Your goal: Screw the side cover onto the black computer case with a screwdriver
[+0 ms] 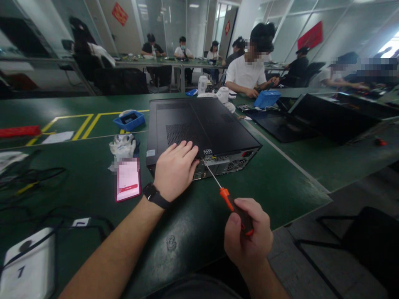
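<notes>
The right hand is wrapped tight round an orange-and-black screwdriver, tip at the rear of the black computer case! The left hand rests fingers-outstretched on the case, which lies on the green table beside a smartphone.

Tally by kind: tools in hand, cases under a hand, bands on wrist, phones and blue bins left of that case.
Screwdriver in right hand: 1
Computer case under left hand: 1
Wristband: 1
Phone: 1
Blue bin: 1
Total: 5
</notes>
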Demonstrator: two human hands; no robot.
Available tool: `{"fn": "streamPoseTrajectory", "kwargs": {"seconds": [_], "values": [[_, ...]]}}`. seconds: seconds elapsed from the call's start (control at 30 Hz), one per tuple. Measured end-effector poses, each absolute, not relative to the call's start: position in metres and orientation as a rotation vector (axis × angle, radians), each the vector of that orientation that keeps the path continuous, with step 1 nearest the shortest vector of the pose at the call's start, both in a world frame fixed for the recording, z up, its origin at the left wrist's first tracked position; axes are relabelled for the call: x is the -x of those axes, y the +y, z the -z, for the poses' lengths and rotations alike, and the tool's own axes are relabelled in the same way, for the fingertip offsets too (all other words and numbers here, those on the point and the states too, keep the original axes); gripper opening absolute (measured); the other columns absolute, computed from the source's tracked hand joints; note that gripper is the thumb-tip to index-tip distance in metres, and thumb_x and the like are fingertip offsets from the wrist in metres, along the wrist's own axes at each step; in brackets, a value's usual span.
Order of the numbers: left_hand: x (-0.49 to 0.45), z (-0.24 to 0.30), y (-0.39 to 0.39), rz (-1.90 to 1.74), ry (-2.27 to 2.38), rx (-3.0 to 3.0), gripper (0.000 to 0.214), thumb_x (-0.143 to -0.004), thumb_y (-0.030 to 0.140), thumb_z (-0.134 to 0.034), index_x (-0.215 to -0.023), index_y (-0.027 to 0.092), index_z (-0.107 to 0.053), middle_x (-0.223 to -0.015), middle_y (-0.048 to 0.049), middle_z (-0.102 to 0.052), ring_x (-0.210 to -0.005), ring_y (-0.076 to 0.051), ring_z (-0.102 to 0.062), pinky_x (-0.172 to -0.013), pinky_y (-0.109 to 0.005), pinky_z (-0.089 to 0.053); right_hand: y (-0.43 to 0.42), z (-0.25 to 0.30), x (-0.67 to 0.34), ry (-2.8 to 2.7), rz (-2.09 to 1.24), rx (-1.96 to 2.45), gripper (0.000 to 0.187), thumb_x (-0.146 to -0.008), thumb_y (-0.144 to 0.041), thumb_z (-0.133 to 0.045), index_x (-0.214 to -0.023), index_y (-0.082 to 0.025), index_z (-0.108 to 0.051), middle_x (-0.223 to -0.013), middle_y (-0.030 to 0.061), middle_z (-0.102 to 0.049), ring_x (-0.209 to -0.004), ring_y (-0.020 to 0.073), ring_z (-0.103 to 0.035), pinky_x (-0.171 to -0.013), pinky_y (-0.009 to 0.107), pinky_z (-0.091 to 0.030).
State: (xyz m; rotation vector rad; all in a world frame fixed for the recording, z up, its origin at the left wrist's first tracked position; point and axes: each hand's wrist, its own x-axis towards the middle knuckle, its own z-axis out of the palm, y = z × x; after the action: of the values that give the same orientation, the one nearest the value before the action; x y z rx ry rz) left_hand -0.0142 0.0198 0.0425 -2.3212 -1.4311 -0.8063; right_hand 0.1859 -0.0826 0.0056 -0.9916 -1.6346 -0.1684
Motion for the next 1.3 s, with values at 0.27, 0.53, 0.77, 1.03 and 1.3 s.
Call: {"fn": "streamPoseTrajectory", "kwargs": {"seconds": [0.27, 0.53, 0.77, 1.03, 1.3], "values": [[0.0146, -0.041, 0.0204, 0.83, -1.42, 2.32, 0.035, -0.1, 0.023, -0.058, -0.132, 0.015, -0.065, -0.142, -0.0141, -0.067, -0.134, -0.031, -0.062, -0.114, -0.051, -0.049, -0.084, -0.0058, -0.1858, -1.628, 0.152, 1.019, 0.035, -0.088, -0.016, -0.06, -0.123, -0.018, -0.059, -0.1, 0.0074, -0.07, -0.085, 0.0207, -0.072, -0.068, 0.034, -0.061], [0.0145, -0.0411, 0.0205, 0.831, -1.422, 2.324, 0.034, -0.1, 0.023, -0.057, -0.132, 0.014, -0.065, -0.143, -0.0139, -0.067, -0.134, -0.031, -0.062, -0.115, -0.05, -0.048, -0.0848, -0.006, -0.1853, -1.583, 0.115, 1.083, 0.028, -0.092, -0.018, -0.06, -0.12, -0.02, -0.061, -0.097, 0.0052, -0.072, -0.075, 0.0175, -0.072, -0.063, 0.03, -0.059], [0.0146, -0.0411, 0.0208, 0.831, -1.417, 2.325, 0.035, -0.099, 0.023, -0.058, -0.132, 0.014, -0.065, -0.143, -0.0142, -0.067, -0.134, -0.031, -0.062, -0.115, -0.05, -0.048, -0.0831, -0.007, -0.185, -1.626, 0.166, 1.001, 0.035, -0.087, -0.012, -0.063, -0.121, -0.02, -0.06, -0.098, 0.0048, -0.071, -0.084, 0.0184, -0.072, -0.072, 0.032, -0.06], [0.0137, -0.0419, 0.0198, 0.817, -1.414, 2.32, 0.035, -0.099, 0.023, -0.058, -0.132, 0.015, -0.065, -0.142, -0.0136, -0.067, -0.134, -0.031, -0.062, -0.114, -0.051, -0.049, -0.0854, -0.0062, -0.1854, -1.597, 0.135, 1.063, 0.033, -0.092, -0.02, -0.058, -0.124, -0.019, -0.061, -0.101, 0.0074, -0.072, -0.082, 0.0202, -0.074, -0.067, 0.033, -0.061], [0.0146, -0.0423, 0.0203, 0.818, -1.416, 2.322, 0.034, -0.099, 0.022, -0.057, -0.132, 0.014, -0.065, -0.142, -0.0136, -0.067, -0.134, -0.031, -0.062, -0.115, -0.05, -0.049, -0.0849, -0.0048, -0.1854, -1.568, 0.127, 1.107, 0.026, -0.095, -0.017, -0.059, -0.12, -0.02, -0.062, -0.097, 0.0055, -0.073, -0.073, 0.017, -0.073, -0.064, 0.031, -0.061]]}}
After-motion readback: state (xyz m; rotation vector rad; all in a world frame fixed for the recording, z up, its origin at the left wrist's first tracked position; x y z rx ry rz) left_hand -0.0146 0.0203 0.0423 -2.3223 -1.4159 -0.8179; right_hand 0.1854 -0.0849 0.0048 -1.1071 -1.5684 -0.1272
